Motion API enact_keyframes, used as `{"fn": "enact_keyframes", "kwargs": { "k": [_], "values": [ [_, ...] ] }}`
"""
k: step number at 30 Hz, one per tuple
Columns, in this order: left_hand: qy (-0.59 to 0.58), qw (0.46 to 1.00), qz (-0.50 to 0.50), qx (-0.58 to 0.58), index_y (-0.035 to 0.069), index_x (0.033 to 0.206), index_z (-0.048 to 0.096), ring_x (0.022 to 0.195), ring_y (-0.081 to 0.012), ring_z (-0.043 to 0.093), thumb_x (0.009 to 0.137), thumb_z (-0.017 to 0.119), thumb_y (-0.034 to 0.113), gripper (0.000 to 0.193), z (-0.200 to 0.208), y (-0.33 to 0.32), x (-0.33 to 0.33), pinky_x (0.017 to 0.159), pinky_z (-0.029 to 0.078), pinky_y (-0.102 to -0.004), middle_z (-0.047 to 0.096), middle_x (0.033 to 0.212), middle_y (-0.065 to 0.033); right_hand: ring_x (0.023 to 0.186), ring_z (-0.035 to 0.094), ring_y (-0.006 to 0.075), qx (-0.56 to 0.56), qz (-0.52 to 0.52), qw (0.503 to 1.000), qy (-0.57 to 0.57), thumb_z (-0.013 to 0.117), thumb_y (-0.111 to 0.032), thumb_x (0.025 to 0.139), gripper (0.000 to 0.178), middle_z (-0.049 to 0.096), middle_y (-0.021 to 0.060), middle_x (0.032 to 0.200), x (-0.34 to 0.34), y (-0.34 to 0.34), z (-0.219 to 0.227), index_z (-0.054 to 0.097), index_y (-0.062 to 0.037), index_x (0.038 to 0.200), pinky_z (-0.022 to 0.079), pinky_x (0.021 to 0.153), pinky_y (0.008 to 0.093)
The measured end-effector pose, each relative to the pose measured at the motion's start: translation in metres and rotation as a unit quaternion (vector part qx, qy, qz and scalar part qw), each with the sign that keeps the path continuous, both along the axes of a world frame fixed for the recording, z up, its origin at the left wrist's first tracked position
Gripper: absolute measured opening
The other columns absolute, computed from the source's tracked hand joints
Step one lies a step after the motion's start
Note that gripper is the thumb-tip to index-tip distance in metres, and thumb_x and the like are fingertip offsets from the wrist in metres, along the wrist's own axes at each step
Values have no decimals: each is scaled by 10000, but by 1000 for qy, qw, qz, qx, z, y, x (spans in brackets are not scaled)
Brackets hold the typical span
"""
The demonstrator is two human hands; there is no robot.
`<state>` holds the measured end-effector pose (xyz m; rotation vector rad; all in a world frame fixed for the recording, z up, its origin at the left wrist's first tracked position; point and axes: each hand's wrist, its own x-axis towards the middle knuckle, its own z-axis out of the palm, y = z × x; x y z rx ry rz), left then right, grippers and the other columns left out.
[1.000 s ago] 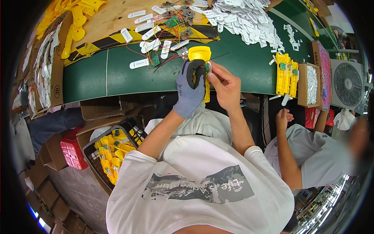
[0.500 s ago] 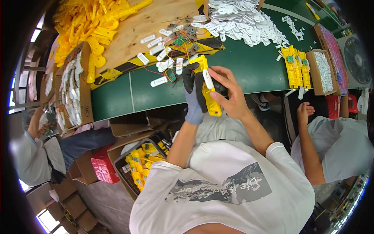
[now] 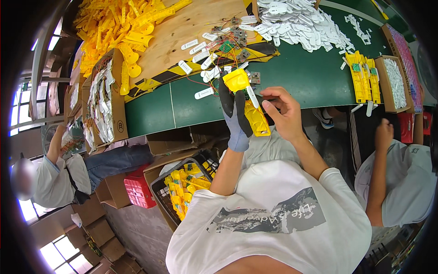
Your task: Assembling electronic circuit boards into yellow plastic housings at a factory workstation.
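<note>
My left hand (image 3: 238,121), in a grey and black glove, is closed around a yellow plastic housing (image 3: 258,122) above the table's front edge. The housing's broad end points away from me, and a long white plastic piece (image 3: 252,97) lies along its side. A bit of green circuit board shows beside that piece, partly covered by gloved fingers. Just right of the housing is my bare right hand (image 3: 287,114), its thumb and fingers bent but apart, with nothing visible between them. Loose white pieces with wires (image 3: 210,60) lie beyond my hands.
Yellow housings (image 3: 123,27) are heaped at the far left, white pieces (image 3: 301,27) at the far right. Boxes of parts (image 3: 118,109) flank the green table (image 3: 150,112). A dark crate (image 3: 159,192) of yellow assemblies stands below. Co-workers sit on both sides.
My right hand has come away from the housing and its fingers have parted. My left hand has tilted the housing, bringing its broad yellow end into view. The whole view has shifted slightly.
</note>
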<state>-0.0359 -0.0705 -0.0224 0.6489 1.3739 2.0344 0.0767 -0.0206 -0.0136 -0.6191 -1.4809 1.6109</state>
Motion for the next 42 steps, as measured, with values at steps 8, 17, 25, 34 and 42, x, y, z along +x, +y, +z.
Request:
{"fn": "enact_keyframes", "kwargs": {
  "k": [8,17,25,34,42],
  "values": [
    [-272,957,-68,67,56,1172,425,864,-200,597,842,573,70,362,37,-51,-1,750,500,-305,566,1006,-96,853,579,163,130,47,989,-62,628,-15,768,313,582,91,981,-10,-17,15,572,-11,1076,477,710,255],
    [198,886,217,-358,-24,1077,541,808,-134,588,753,621,-61,335,2,-252,-81,725,486,-267,603,971,-71,890,593,235,259,266,922,-107,668,-120,756,331,603,97,983,-44,-30,19,592,-67,1074,475,787,326],
    [191,719,282,-605,-27,1099,544,921,-297,594,708,668,64,420,-64,-387,-60,799,450,-358,618,1011,-179,910,585,287,244,84,949,-180,643,-180,779,263,599,106,995,-32,37,32,612,-66,1014,470,791,343],
    [268,524,227,-776,-16,1305,355,1113,-332,500,728,682,221,704,-47,-414,-85,909,413,-370,507,1236,-187,939,572,273,289,-77,905,-304,638,-207,777,323,584,100,1037,-11,81,37,584,-49,1054,454,798,351],
    [405,667,352,-517,-28,1280,383,1132,-330,496,790,624,136,569,46,-218,-129,953,392,-366,504,1231,-202,868,549,258,354,-28,854,-380,706,-210,698,311,568,75,930,-28,62,12,607,-75,961,454,728,379]
  ]
}}
